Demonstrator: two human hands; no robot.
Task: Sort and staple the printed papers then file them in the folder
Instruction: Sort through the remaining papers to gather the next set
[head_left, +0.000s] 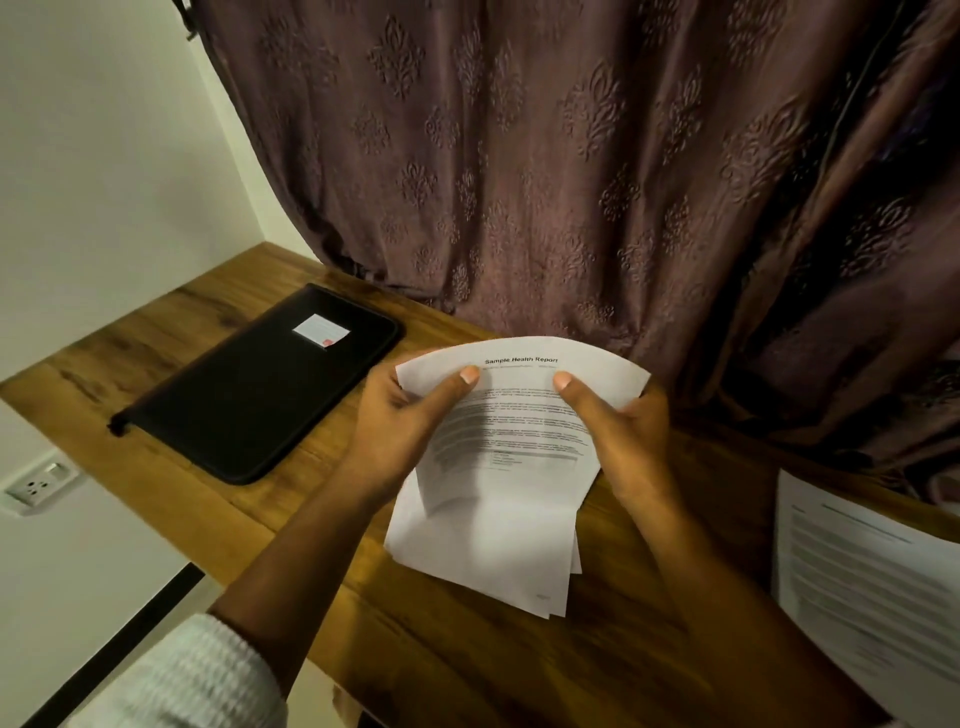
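At the centre, a sheaf of papers (498, 519), held over a desk (467, 665). On the sheaf's left edge, the left hand (400, 421); on its right edge, the right hand (623, 431). Left of the sheaf and a little behind it, well apart, a folder (249, 400) lying flat on the desk. Right of the sheaf, on the desk, a second pile of papers (872, 582). Behind the sheaf, a curtain (571, 182) hanging down to the desk. Far left of the sheaf, below desk level, a wall socket (39, 486).
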